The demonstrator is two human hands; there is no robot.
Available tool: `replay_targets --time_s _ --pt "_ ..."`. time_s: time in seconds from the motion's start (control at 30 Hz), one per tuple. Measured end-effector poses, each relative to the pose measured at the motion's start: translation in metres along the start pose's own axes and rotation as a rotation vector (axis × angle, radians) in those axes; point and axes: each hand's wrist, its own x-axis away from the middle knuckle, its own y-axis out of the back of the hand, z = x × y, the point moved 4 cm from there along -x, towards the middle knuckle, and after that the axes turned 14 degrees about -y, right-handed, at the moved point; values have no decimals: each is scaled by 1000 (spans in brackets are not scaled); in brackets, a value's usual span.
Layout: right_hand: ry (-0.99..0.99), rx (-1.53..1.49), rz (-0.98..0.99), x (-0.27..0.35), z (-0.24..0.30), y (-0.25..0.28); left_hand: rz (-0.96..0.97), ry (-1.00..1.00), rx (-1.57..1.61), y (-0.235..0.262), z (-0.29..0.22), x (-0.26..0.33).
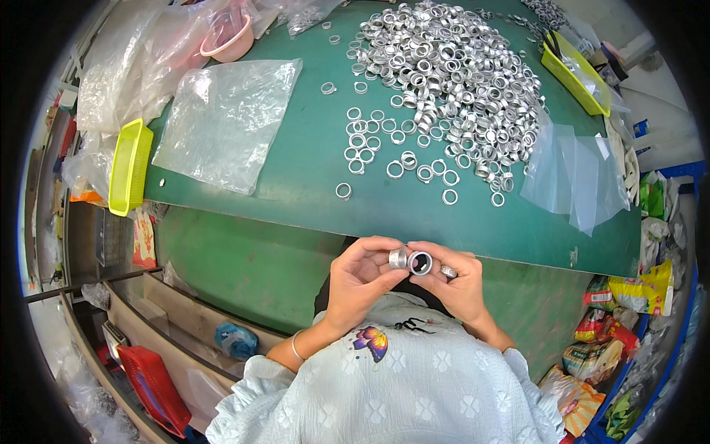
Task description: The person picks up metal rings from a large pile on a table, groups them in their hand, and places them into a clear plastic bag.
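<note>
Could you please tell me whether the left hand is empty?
No, the left hand holds a metal ring between thumb and fingers.

"There's the heap (458, 85), across the table's (303, 174) far right half, loose rings (362, 140) spilling off its left and front!"

"And left of those, a bag (229, 122), with a basket (127, 166) beyond it, right at the left edge."

"Behind that bag, a bowl (228, 46)! Over on the right?"

"Second basket (577, 78), right of the heap, and more bags (573, 174) in front of it, near the corner."

"By the near edge now: left hand (361, 285), ring (397, 258) in it; right hand (460, 290), another ring (419, 254), side by side!"
</note>
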Motion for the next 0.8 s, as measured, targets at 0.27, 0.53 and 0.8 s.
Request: replay_targets --time_s 0.27,0.53,0.8 --pt "-32 -296 140 2 -2 -1 -41 3 -44 -11 -3 -3" --pt "-200 -557 357 3 -15 -3 -29 19 -34 -15 -7 -4" --pt "-249 -1087 483 -10 -36 2 -117 99 -130 3 3 -3"
